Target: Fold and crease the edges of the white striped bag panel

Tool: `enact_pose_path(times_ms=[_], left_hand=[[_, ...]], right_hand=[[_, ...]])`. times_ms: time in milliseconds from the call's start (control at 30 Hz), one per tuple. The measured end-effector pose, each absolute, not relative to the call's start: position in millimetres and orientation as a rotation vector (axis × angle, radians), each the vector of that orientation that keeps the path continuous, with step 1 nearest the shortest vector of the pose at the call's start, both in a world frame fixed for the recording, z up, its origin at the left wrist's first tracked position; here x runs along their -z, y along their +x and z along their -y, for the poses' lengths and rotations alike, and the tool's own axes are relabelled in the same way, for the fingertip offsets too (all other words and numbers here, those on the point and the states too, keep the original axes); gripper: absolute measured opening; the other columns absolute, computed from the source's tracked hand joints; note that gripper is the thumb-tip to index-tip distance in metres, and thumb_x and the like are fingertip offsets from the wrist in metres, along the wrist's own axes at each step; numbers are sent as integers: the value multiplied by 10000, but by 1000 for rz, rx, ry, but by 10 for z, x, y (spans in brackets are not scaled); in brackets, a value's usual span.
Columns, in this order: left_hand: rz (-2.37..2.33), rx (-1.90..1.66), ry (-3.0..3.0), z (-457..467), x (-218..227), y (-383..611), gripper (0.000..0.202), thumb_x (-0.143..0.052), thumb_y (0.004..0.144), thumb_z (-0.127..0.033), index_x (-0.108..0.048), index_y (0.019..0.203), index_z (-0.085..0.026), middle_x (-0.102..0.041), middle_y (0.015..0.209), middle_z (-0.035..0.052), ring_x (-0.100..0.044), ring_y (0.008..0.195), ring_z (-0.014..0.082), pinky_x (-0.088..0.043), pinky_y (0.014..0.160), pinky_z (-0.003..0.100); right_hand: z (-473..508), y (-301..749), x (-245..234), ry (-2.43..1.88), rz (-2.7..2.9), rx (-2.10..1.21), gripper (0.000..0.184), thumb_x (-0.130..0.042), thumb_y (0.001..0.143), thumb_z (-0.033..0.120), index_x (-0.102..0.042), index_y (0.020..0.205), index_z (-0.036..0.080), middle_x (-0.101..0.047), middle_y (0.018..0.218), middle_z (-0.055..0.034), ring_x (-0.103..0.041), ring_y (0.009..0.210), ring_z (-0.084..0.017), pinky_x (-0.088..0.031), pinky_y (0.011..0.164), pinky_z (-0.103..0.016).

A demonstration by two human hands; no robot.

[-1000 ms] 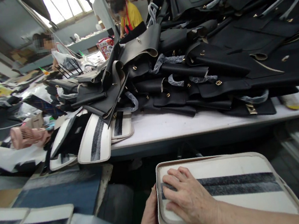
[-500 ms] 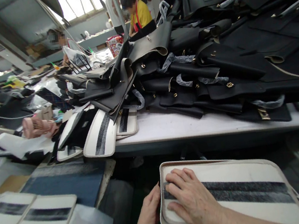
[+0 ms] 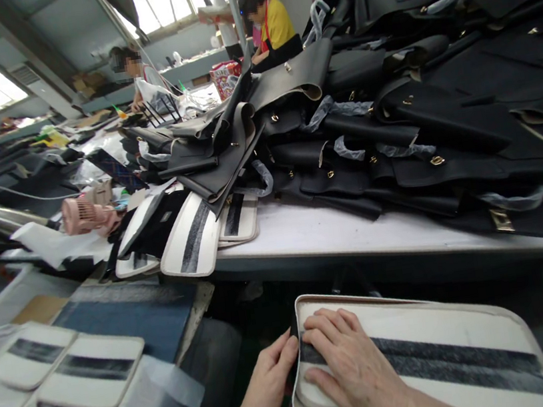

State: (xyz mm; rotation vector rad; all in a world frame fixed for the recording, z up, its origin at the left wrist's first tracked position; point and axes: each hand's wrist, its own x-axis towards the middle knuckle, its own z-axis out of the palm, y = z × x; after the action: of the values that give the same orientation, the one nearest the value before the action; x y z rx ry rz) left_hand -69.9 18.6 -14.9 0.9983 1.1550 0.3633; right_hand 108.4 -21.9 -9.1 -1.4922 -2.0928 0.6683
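Note:
A white bag panel with a dark stripe and a raised rim lies low in front of me, with another layer under it. On its left part rests my right hand, palm down, fingers spread a little and bent at the tips. At the panel's left edge my left hand has its thumb and fingers pressed together, pinching the edge where a narrow dark strip shows. The fingers' undersides are hidden.
Black leather bag pieces lie heaped on the white table. Striped white panels hang over its front edge. More panels lie at left beside a blue board. A pink fan stands behind; people work farther back.
The view has swung left, so the table things sit farther right. My left thumb has come up at the panel's edge, where a dark strip now shows. My right hand stays on the panel.

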Motion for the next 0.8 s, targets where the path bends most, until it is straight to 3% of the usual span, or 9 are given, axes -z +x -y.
enact_pose_path(times_ms=[167,533,800], left_hand=[[-1106,-465,1141,-190,204,-665,466,-520,924,-512,-648,1233,-187,-675,1208,48,-571,1155,270,-410,1036,359],[-1113,-497,1106,-186,259,-640,469,-527,939,-462,-569,1336,-215,-579,1381,42,-519,1272,239,-348,1126,354],[-1173,-577,1063,-145,356,-564,487,-549,923,-464,-567,1337,-209,-586,1370,61,-525,1272,262,-377,1110,381]], right_hand=[[217,1062,99,-1497,2050,-681,349,-670,870,282,-490,1164,228,-559,1205,-20,-437,1162,-246,-219,1050,-439],[201,1088,145,-1473,2078,-668,382,-635,853,234,-481,1203,235,-566,1240,-24,-453,1173,-251,-228,1057,-427],[163,1079,122,-1491,2055,-661,389,-654,862,247,-485,1212,236,-571,1259,-28,-462,1180,-250,-252,1057,-433]])
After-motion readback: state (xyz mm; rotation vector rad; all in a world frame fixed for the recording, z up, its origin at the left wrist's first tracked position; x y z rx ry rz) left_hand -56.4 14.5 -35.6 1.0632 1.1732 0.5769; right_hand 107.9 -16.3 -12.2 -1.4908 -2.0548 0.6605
